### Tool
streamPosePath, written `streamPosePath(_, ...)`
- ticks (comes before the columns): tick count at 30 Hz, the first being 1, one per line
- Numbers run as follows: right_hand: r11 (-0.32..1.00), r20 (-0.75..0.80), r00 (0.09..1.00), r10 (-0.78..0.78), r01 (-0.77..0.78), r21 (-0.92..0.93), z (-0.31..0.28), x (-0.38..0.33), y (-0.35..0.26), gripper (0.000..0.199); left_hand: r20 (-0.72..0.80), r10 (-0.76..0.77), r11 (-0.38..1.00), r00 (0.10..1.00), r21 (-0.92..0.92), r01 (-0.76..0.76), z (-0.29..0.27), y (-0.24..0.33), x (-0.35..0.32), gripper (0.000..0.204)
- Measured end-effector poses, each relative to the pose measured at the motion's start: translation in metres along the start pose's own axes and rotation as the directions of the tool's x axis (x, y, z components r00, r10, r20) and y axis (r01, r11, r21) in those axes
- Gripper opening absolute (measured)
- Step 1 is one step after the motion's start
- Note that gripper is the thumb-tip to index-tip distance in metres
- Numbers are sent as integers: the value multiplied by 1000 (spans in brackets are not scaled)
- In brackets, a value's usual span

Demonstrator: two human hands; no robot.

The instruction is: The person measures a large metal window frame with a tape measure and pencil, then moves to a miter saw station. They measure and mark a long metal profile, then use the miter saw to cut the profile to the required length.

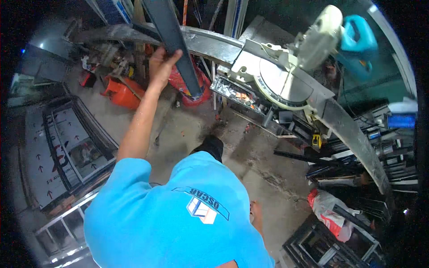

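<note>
My left hand (161,68) is wrapped around a long dark grey metal profile (171,38). That profile leans at a tilt past the bench edge, its lower end over a red bucket (195,101), and its upper end runs out of view. Only a bit of my right hand (255,211) shows, low beside my blue shirt; its fingers are hidden. Right of the profile stands a mitre saw (286,82) with a round turntable and a cream-coloured head, mounted at the bench.
The metal bench (214,47) bends across the view. An orange gas cylinder (124,93) lies at left near window frames (85,143). A yellow tape measure (316,141) sits below the saw. Dark profiles (308,157), a plastic bag (330,214) and frames (313,245) crowd the right.
</note>
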State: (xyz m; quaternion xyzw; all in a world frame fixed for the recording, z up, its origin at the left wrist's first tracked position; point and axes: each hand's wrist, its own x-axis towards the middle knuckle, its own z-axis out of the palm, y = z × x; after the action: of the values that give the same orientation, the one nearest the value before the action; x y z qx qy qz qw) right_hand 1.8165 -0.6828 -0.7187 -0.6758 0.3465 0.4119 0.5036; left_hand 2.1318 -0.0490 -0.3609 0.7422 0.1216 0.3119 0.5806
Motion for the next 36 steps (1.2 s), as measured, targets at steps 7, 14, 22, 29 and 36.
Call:
streamPosePath(7,896,63,982,-180,138,421,37,-32,-69,18,-53,-510,804,859,325,497,2,-193,-19,25)
streamPosePath(14,983,-137,989,62,-84,-164,84,-76,-201,19,-20,-342,661,940,706,255,71,-496,-59,30)
streamPosePath(22,940,-74,971,227,-198,278,75,-30,-205,14,76,-486,513,871,831,214,142,-585,-40,34)
streamPosePath(29,957,-240,927,289,-278,80,104,-40,-220,16,136,-669,415,731,884,215,126,-620,-68,41)
streamPosePath(36,996,-214,976,45,-60,-65,108,-54,-172,28,284,-748,373,600,928,26,42,-632,-112,50)
